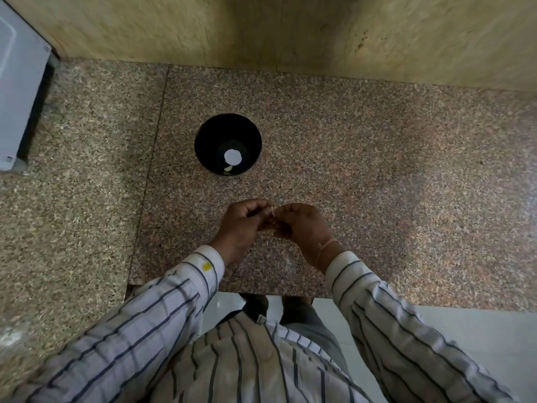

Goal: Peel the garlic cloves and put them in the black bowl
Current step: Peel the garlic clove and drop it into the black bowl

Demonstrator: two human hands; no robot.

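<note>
Between the hands, a pale garlic clove [272,211]: only a thin sliver shows, the rest is covered by curled fingers [290,210]. Peeled or not, cannot tell. The left hand [241,225] and right hand [302,228] both pinch it, fingertips meeting out of sight.

Round black bowl [203,141]: small pale piece [228,169] at the bottom, too small to name. White round patch [232,157] beside it, glare or label, unclear.

White box-shaped appliance [20,91] cut by the left edge. Striped shirt sleeves [145,330] run off the bottom edge. Speckled granite table [377,170]: near edge partly hidden by the torso. Blurred pale smear [8,338] lower left, unidentifiable.
</note>
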